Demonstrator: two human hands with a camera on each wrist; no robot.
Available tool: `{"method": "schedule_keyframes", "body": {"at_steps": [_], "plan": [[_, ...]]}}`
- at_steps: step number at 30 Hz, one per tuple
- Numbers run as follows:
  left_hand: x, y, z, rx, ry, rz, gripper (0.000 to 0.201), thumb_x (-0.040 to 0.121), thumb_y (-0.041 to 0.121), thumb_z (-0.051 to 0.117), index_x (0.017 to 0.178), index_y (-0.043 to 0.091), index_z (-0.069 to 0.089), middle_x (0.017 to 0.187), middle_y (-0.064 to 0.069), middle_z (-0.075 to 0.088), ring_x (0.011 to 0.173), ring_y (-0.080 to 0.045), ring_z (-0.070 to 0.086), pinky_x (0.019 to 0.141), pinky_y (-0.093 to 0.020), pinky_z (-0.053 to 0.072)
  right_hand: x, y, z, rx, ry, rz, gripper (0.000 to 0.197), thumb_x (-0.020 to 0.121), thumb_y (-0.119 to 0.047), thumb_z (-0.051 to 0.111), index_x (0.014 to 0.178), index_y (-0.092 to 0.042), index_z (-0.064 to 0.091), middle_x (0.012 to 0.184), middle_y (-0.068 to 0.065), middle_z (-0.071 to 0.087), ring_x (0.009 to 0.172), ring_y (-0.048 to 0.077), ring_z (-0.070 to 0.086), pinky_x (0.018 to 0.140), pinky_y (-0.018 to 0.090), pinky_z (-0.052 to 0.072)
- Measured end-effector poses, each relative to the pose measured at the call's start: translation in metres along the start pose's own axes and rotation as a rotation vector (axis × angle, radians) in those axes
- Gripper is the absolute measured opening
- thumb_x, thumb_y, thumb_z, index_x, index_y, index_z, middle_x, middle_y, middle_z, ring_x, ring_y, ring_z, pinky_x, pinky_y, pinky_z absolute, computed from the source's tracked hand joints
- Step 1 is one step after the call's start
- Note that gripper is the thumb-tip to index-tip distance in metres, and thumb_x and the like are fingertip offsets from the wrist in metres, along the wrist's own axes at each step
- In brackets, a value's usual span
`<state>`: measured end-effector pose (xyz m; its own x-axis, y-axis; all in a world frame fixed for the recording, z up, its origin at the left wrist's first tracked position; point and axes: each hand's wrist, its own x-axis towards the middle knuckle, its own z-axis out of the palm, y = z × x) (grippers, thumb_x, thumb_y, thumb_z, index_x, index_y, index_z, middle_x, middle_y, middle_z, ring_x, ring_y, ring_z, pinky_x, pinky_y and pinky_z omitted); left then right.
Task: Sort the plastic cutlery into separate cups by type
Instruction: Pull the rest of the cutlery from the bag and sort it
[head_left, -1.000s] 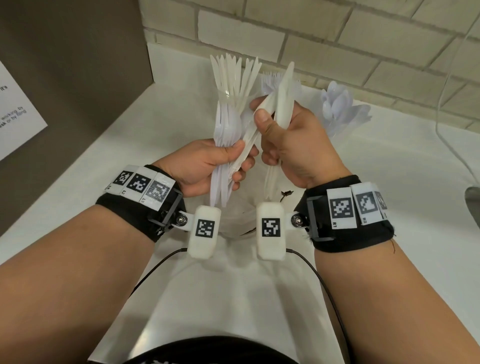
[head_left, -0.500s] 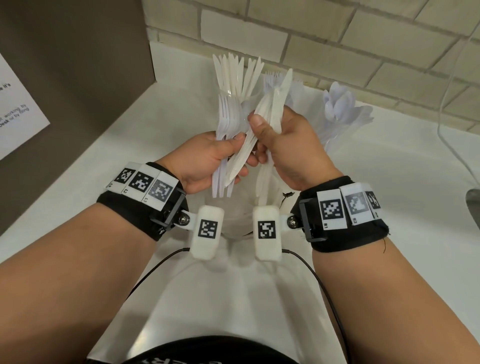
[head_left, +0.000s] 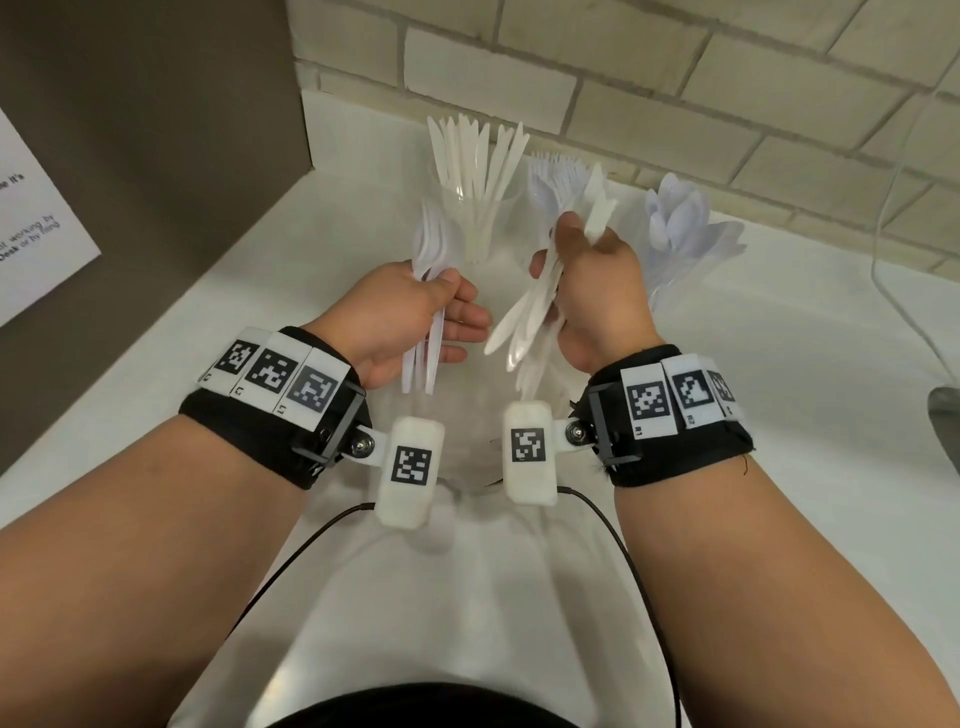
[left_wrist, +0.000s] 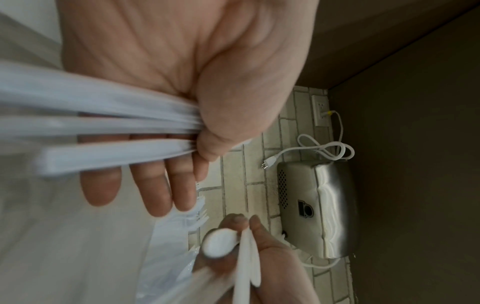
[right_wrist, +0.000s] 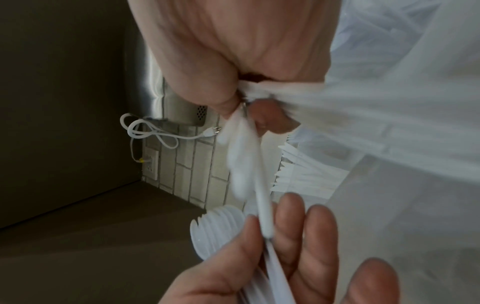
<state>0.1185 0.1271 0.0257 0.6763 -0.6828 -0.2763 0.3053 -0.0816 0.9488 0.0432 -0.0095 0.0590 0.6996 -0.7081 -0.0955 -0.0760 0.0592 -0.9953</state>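
Right grip: While the right hand (head_left: 597, 291) pinches a small mixed bunch of white cutlery (head_left: 540, 306) between thumb and curled fingers, handles fan down toward the body.
Left grip: the left hand (head_left: 410, 312) clamps a bundle of forks (head_left: 428, 291) under the thumb, other fingers loosely spread.
Key relation: the knife cup (head_left: 475, 208) stands just beyond and between both hands on the table (head_left: 779, 467), the fork cup (head_left: 558, 182) behind the right hand, the spoon cup (head_left: 680, 228) to its right; the bunch's long axis runs near upright, so the right hand looks nearer for a drop.
Views: the left wrist shows a spoon bowl (left_wrist: 221, 243) in the right pinch; the head view hides it.
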Motion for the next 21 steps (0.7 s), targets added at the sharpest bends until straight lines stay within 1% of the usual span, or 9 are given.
{"method": "schedule_keyframes", "body": {"at_steps": [2,4,5,7,8,10,13,16,21], "plan": [[0.000,0.002,0.000,-0.020,0.050,0.000,0.027,0.102,0.026,0.041,0.090,0.010,0.058,0.082,-0.009,0.070,0.080,-0.023,0.070,0.088,-0.048,0.054,0.004,0.000,0.000,0.035,0.017,0.034,0.021,0.100,-0.029,0.043,0.104,-0.010,0.052,0.067,0.002,0.054,0.056,0.014,0.052,0.052,0.027,0.050],[0.000,0.004,-0.002,-0.040,0.075,-0.011,0.026,0.102,0.026,0.042,0.090,0.010,0.058,0.079,-0.007,0.067,0.076,-0.022,0.069,0.085,-0.047,0.055,0.010,-0.001,-0.001,0.120,0.003,0.057,0.025,0.102,-0.027,0.041,0.113,-0.007,0.050,0.068,0.004,0.051,0.063,0.020,0.061,0.070,0.042,0.060],[0.000,0.006,-0.003,-0.043,0.081,-0.015,0.024,0.102,0.026,0.043,0.091,0.010,0.058,0.076,-0.007,0.065,0.071,-0.021,0.069,0.082,-0.046,0.056,0.014,-0.004,-0.002,0.148,-0.004,0.053,0.025,0.102,-0.026,0.040,0.116,-0.006,0.047,0.071,0.005,0.051,0.065,0.024,0.065,0.074,0.048,0.060],[0.000,0.010,-0.006,-0.032,0.100,-0.019,0.021,0.101,0.025,0.046,0.094,0.009,0.057,0.070,-0.004,0.057,0.057,-0.015,0.063,0.072,-0.041,0.060,0.023,-0.014,-0.001,0.172,-0.020,0.014,0.021,0.103,-0.025,0.037,0.117,-0.010,0.042,0.078,0.009,0.056,0.064,0.028,0.068,0.070,0.051,0.060],[-0.001,0.012,-0.007,-0.018,0.112,-0.021,0.019,0.100,0.026,0.047,0.095,0.010,0.057,0.066,-0.002,0.053,0.051,-0.013,0.058,0.064,-0.037,0.061,0.028,-0.021,0.001,0.168,-0.029,-0.010,0.018,0.104,-0.024,0.035,0.115,-0.012,0.041,0.081,0.011,0.059,0.059,0.026,0.066,0.068,0.048,0.060],[0.000,0.015,-0.011,0.013,0.129,-0.032,0.018,0.099,0.028,0.050,0.094,0.012,0.056,0.062,0.000,0.047,0.047,-0.011,0.047,0.050,-0.028,0.054,0.041,-0.033,0.008,0.134,-0.037,-0.059,0.012,0.104,-0.022,0.034,0.110,-0.014,0.041,0.073,0.009,0.058,0.050,0.019,0.055,0.059,0.039,0.058],[0.003,0.021,-0.014,-0.006,0.152,-0.047,0.019,0.097,0.029,0.052,0.089,0.013,0.056,0.059,0.002,0.044,0.047,-0.011,0.041,0.047,-0.025,0.043,0.068,-0.047,0.027,0.032,-0.019,-0.176,0.012,0.102,-0.019,0.036,0.106,-0.011,0.044,0.063,0.004,0.050,0.047,0.015,0.044,0.047,0.028,0.046],[0.006,0.029,-0.016,-0.037,0.171,-0.053,0.018,0.097,0.030,0.054,0.088,0.014,0.056,0.057,0.002,0.044,0.045,-0.011,0.041,0.046,-0.022,0.043,0.098,-0.061,0.048,-0.105,0.001,-0.302,0.017,0.102,-0.021,0.037,0.111,-0.009,0.046,0.067,0.001,0.048,0.052,0.013,0.045,0.049,0.025,0.044],[0.013,0.035,-0.011,0.024,0.134,-0.082,0.018,0.097,0.032,0.053,0.092,0.014,0.054,0.056,0.002,0.044,0.045,-0.010,0.043,0.045,-0.024,0.046,0.143,-0.073,0.073,-0.131,0.049,-0.588,0.024,0.102,-0.021,0.033,0.116,-0.010,0.049,0.067,-0.001,0.049,0.060,0.010,0.049,0.061,0.018,0.045]]}}
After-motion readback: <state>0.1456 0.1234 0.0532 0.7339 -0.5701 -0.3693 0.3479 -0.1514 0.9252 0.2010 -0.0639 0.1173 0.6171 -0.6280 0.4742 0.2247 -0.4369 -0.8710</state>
